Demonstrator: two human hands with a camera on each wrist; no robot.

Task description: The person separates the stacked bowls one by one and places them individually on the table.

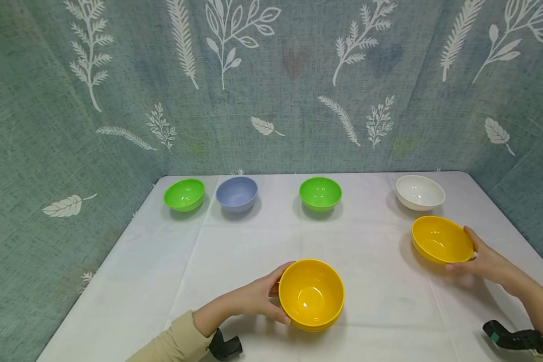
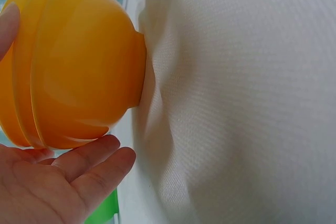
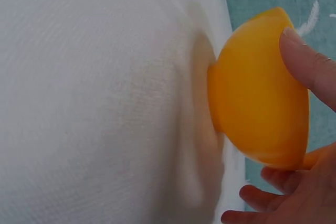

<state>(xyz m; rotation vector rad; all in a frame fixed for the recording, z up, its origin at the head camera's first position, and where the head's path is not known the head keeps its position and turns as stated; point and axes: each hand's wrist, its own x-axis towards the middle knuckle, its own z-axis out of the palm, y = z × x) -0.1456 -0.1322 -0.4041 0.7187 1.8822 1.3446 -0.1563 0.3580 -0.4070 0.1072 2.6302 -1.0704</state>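
Observation:
Near the front middle of the table, my left hand (image 1: 260, 296) grips the side of a stack of nested yellow bowls (image 1: 311, 291), thumb and fingers spread around it. The left wrist view shows the stacked rims of these bowls (image 2: 89, 66) and the lowest one's foot close to the cloth. On the right, my right hand (image 1: 488, 261) holds a single yellow bowl (image 1: 441, 240) by its right side, slightly tilted. In the right wrist view, the thumb lies on the wall of that bowl (image 3: 260, 93); whether its foot touches the cloth I cannot tell.
Along the back of the white-clothed table (image 1: 253, 241) stand a green bowl (image 1: 184, 195), a blue bowl (image 1: 237, 194), another green bowl (image 1: 320, 194) and a white bowl (image 1: 420, 193). The white one is just behind the right-hand yellow bowl. A leaf-patterned curtain (image 1: 271, 100) borders the table.

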